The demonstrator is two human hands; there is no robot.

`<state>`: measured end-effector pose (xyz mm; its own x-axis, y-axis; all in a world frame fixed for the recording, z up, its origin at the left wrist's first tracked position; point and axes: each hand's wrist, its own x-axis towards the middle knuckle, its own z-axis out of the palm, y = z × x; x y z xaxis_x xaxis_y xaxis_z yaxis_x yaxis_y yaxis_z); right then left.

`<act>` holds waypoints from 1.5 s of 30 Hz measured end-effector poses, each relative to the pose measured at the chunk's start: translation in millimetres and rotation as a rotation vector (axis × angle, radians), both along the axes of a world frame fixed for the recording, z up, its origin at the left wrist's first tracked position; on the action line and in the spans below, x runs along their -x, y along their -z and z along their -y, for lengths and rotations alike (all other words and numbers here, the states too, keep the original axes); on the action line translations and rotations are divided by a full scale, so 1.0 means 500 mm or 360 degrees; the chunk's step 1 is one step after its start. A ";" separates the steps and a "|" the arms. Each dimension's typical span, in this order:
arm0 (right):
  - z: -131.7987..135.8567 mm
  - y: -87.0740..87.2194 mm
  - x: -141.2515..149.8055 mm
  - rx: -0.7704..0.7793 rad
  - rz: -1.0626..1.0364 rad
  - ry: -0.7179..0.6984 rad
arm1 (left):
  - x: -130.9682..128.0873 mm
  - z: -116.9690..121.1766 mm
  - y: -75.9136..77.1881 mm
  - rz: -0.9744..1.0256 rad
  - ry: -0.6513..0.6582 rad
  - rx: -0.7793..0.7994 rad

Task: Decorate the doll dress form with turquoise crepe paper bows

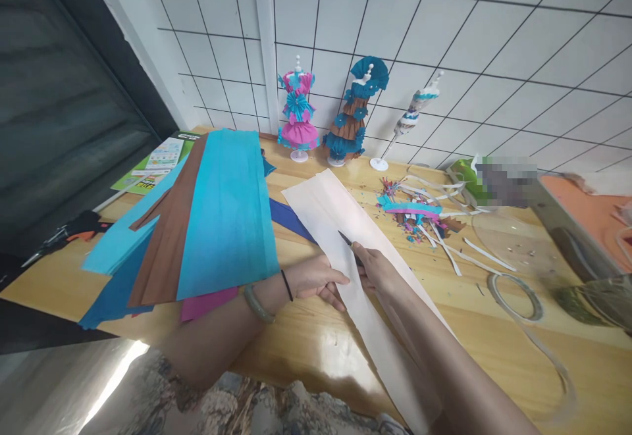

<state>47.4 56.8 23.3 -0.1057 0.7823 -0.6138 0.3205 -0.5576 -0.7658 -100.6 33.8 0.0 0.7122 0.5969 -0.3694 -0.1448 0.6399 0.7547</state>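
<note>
A long sheet of pale pink crepe paper (320,201) runs slantwise across the table and down under my right forearm. My right hand (378,269) is closed around a pair of dark scissors (346,238), whose blade lies along a cut in the middle of the sheet. Below the blade, the paper is parted into two strips. My left hand (320,281) pinches the sheet's left edge, thumb on top and fingers partly beneath. The scissor handles are mostly hidden by my right hand.
Turquoise crepe paper (232,211) and brown crepe paper (170,237) lie left, near a glue gun (64,236). Three small dress forms stand behind, one in pink and turquoise (299,116). Paper scraps (415,208) and a tape roll (514,297) lie right.
</note>
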 end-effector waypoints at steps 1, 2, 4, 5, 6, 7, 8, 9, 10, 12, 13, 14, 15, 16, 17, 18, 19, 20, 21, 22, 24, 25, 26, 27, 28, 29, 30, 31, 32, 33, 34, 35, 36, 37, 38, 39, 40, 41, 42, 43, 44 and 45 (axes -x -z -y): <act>-0.001 0.001 0.000 -0.0001 0.0005 0.0001 | 0.000 0.000 0.001 -0.0005 0.0002 -0.0001; -0.001 0.003 -0.001 -0.0003 0.0011 0.0002 | 0.000 0.000 0.001 -0.0014 0.0004 0.0001; -0.001 0.003 -0.001 -0.0007 0.0020 0.0001 | 0.000 0.001 0.000 -0.0039 0.0004 0.0005; -0.001 0.003 -0.001 -0.0010 0.0022 -0.0002 | -0.001 0.001 -0.001 -0.0050 0.0004 0.0010; -0.001 0.002 -0.001 -0.0012 0.0023 -0.0005 | -0.001 0.001 -0.002 -0.0056 0.0005 0.0015; -0.001 0.001 -0.001 -0.0015 0.0020 -0.0010 | -0.001 0.001 -0.004 -0.0058 0.0008 0.0019; -0.001 0.000 0.000 -0.0019 0.0017 -0.0014 | -0.002 0.001 -0.006 -0.0058 0.0011 0.0021; -0.002 -0.001 0.000 -0.0025 0.0013 -0.0019 | -0.002 0.002 -0.007 -0.0060 0.0012 0.0020; -0.002 -0.001 0.001 -0.0029 0.0010 -0.0023 | -0.002 0.002 -0.009 -0.0064 0.0012 0.0015; -0.003 -0.001 0.002 -0.0033 0.0012 -0.0034 | -0.003 0.003 -0.011 -0.0080 0.0017 0.0001; -0.003 -0.001 0.002 -0.0034 0.0017 -0.0038 | -0.003 0.004 -0.012 -0.0084 0.0022 -0.0006; -0.004 0.000 0.003 -0.0034 0.0024 -0.0043 | -0.003 0.004 -0.011 -0.0083 0.0027 -0.0014; -0.004 0.000 0.003 -0.0034 0.0032 -0.0047 | -0.002 0.004 -0.011 -0.0077 0.0034 -0.0023; -0.005 0.001 0.003 -0.0036 0.0040 -0.0050 | -0.002 0.005 -0.010 -0.0068 0.0037 -0.0033; -0.005 0.001 0.004 -0.0038 0.0047 -0.0052 | -0.002 0.005 -0.008 -0.0061 0.0036 -0.0042; -0.005 0.001 0.004 -0.0040 0.0051 -0.0054 | -0.002 0.005 -0.007 -0.0058 0.0035 -0.0045; -0.004 0.001 0.005 -0.0040 0.0056 -0.0056 | -0.001 0.005 -0.005 -0.0060 0.0036 -0.0043; -0.004 0.000 0.005 -0.0040 0.0059 -0.0056 | -0.001 0.005 -0.004 -0.0061 0.0038 -0.0039; -0.004 -0.001 0.006 -0.0040 0.0060 -0.0057 | -0.001 0.005 -0.003 -0.0061 0.0040 -0.0033; -0.004 -0.001 0.007 -0.0039 0.0060 -0.0057 | -0.001 0.005 -0.003 -0.0058 0.0041 -0.0030; -0.004 -0.004 0.009 -0.0042 0.0062 -0.0055 | -0.001 0.004 -0.003 -0.0051 0.0040 -0.0033; -0.005 -0.005 0.010 -0.0044 0.0063 -0.0054 | -0.001 0.004 -0.004 -0.0051 0.0039 -0.0034; -0.005 -0.005 0.011 -0.0045 0.0065 -0.0054 | -0.002 0.004 -0.006 -0.0056 0.0041 -0.0033; -0.006 -0.006 0.011 -0.0046 0.0067 -0.0055 | -0.002 0.004 -0.007 -0.0063 0.0044 -0.0032; -0.006 -0.007 0.012 -0.0045 0.0069 -0.0059 | -0.002 0.004 -0.009 -0.0069 0.0047 -0.0033; -0.007 -0.007 0.012 -0.0042 0.0070 -0.0064 | -0.002 0.004 -0.011 -0.0074 0.0047 -0.0034; -0.007 -0.007 0.012 -0.0041 0.0071 -0.0068 | -0.002 0.004 -0.012 -0.0077 0.0047 -0.0035; -0.008 -0.006 0.012 -0.0040 0.0076 -0.0070 | -0.002 0.004 -0.013 -0.0078 0.0047 -0.0036; -0.008 -0.006 0.011 -0.0042 0.0083 -0.0071 | -0.002 0.005 -0.013 -0.0079 0.0049 -0.0033; -0.008 -0.004 0.011 -0.0044 0.0092 -0.0069 | -0.002 0.005 -0.013 -0.0079 0.0052 -0.0031; -0.009 -0.003 0.010 -0.0048 0.0102 -0.0067 | -0.002 0.005 -0.012 -0.0081 0.0054 -0.0028; -0.009 -0.001 0.010 -0.0050 0.0110 -0.0065 | -0.002 0.006 -0.012 -0.0085 0.0054 -0.0026; -0.009 0.000 0.009 -0.0050 0.0116 -0.0064 | -0.002 0.006 -0.011 -0.0089 0.0051 -0.0025; -0.009 0.001 0.009 -0.0049 0.0118 -0.0064 | -0.002 0.006 -0.011 -0.0092 0.0043 -0.0024; -0.009 0.001 0.009 -0.0049 0.0116 -0.0063 | -0.002 0.006 -0.011 -0.0096 0.0035 -0.0021; -0.009 0.000 0.010 -0.0049 0.0111 -0.0063 | -0.002 0.006 -0.011 -0.0097 0.0031 -0.0020; -0.008 -0.001 0.010 -0.0048 0.0102 -0.0065 | -0.003 0.006 -0.012 -0.0097 0.0033 -0.0021; -0.007 -0.005 0.011 -0.0045 0.0090 -0.0069 | -0.003 0.005 -0.012 -0.0097 0.0038 -0.0024; -0.004 -0.009 0.011 -0.0040 0.0073 -0.0076 | -0.003 0.005 -0.012 -0.0098 0.0047 -0.0029; -0.001 -0.015 0.010 -0.0033 0.0052 -0.0086 | -0.003 0.005 -0.012 -0.0097 0.0055 -0.0035; 0.002 -0.022 0.009 -0.0026 0.0026 -0.0100 | -0.003 0.005 -0.011 -0.0091 0.0062 -0.0039; 0.007 -0.030 0.006 -0.0020 -0.0003 -0.0114 | -0.003 0.005 -0.010 -0.0082 0.0066 -0.0041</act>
